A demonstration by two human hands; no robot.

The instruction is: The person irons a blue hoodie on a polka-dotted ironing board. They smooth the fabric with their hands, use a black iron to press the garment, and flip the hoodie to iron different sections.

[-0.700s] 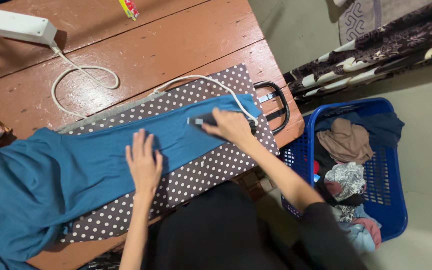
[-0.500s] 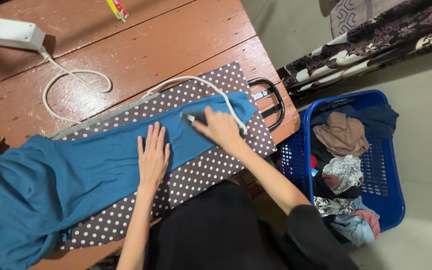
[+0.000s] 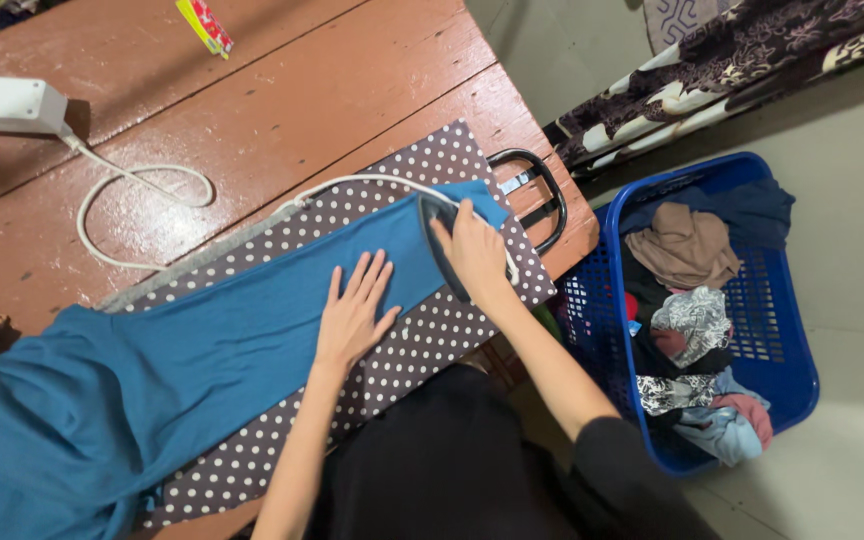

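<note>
Head view: blue garment (image 3: pixel 212 340) on dotted pad (image 3: pixel 432 335), desk (image 3: pixel 282 90). Right hand (image 3: pixel 474 255), fingers clenched on iron (image 3: pixel 439 240) at the cloth's end. Left hand (image 3: pixel 352 315) flat, released, pressing the cloth. Bunched left portion looks unironed.

We count: one iron (image 3: pixel 442 245) | one teal garment (image 3: pixel 202 350) | one dotted ironing mat (image 3: pixel 432 335) | one white power strip (image 3: pixel 2 103) | one blue laundry basket (image 3: pixel 782 370) | two hands, left (image 3: pixel 352 315) and right (image 3: pixel 474 252)
</note>
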